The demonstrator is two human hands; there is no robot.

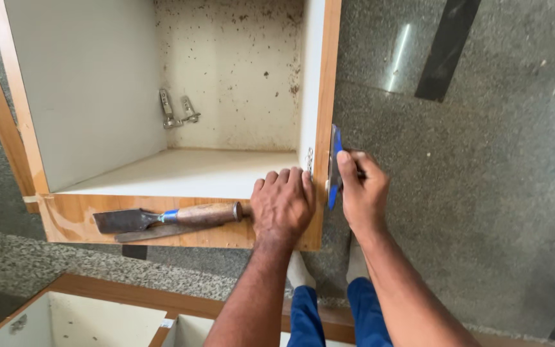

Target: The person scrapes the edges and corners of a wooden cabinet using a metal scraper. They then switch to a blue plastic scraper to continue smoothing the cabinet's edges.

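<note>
An open white cabinet box with wood-coloured edges lies on the speckled grey floor. My left hand rests palm down on its near right corner, fingers curled over the edge. My right hand grips a flat blue-handled tool and holds it upright against the outside of the cabinet's right side panel. A chisel with a wooden handle lies flat on the cabinet's front edge, its handle end just left of my left hand.
Two metal hinges lie inside the cabinet at the back. Another cabinet box sits at the lower left. A dark strip crosses the floor at the upper right. My blue trouser legs are below.
</note>
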